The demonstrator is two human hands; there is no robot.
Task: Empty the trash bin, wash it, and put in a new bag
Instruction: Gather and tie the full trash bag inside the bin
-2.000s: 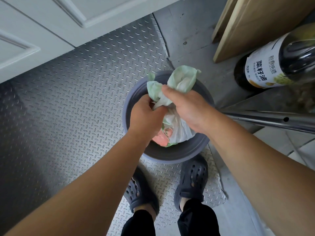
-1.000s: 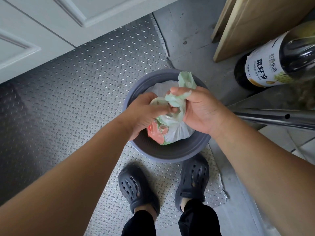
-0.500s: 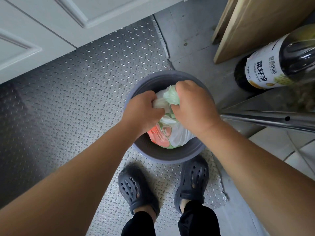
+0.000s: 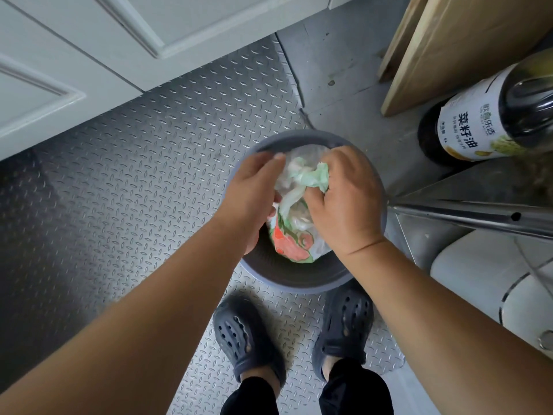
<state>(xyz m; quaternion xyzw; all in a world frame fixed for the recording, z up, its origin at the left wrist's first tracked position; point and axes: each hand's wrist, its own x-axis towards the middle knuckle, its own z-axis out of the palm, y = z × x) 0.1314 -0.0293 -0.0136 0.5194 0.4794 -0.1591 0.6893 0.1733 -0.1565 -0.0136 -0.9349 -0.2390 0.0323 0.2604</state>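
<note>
A round grey trash bin (image 4: 287, 280) stands on the metal tread-plate floor just ahead of my feet. Inside it sits a full trash bag (image 4: 294, 244), whitish plastic with red and green print and pale green handles. My right hand (image 4: 347, 202) grips a bunched green handle at the bag's top. My left hand (image 4: 254, 190) holds the other twisted strip of the bag beside it, fingers curled. Both hands are over the bin's mouth, close together. The bag's lower part is hidden by the bin wall.
A large dark oil bottle (image 4: 490, 121) with a white label stands to the right of the bin. A steel tube (image 4: 478, 217) juts in from the right. White cabinet doors (image 4: 89, 55) run along the top left. Wooden boards (image 4: 443, 46) lean at top right.
The green handles stood up above the bin two seconds ago. Both hands have since worked them together and pulled them down tight over the bag's top.
</note>
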